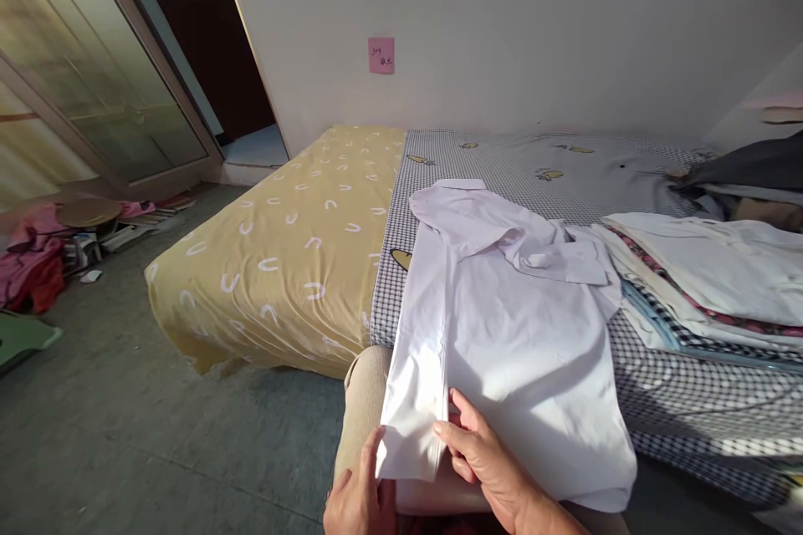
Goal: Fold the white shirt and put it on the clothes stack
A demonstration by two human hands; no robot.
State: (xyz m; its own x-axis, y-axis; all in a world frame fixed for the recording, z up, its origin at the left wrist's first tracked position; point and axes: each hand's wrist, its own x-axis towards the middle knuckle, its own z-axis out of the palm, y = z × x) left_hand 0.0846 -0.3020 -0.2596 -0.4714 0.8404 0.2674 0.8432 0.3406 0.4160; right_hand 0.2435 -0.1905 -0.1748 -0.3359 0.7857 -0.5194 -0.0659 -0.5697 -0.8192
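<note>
A white collared shirt (pixel 527 334) lies spread over the bed's edge and hangs down over my knees. A long strip down its left side is folded inward, and one sleeve with its cuff (pixel 574 261) is bent across the upper part. At the strip's lower left corner, my left hand (pixel 360 489) grips the cloth, some fingers hidden beneath it. My right hand (pixel 480 451) pinches the strip's inner edge between thumb and fingers, a little above the hem.
A stack of folded clothes (pixel 715 276) sits right of the shirt on the checked bedsheet (pixel 665 384). Darker clothes (pixel 753 171) lie behind it. Yellow patterned cloth (pixel 276 267) covers the bed's left part. A pink note (pixel 381 55) is on the wall.
</note>
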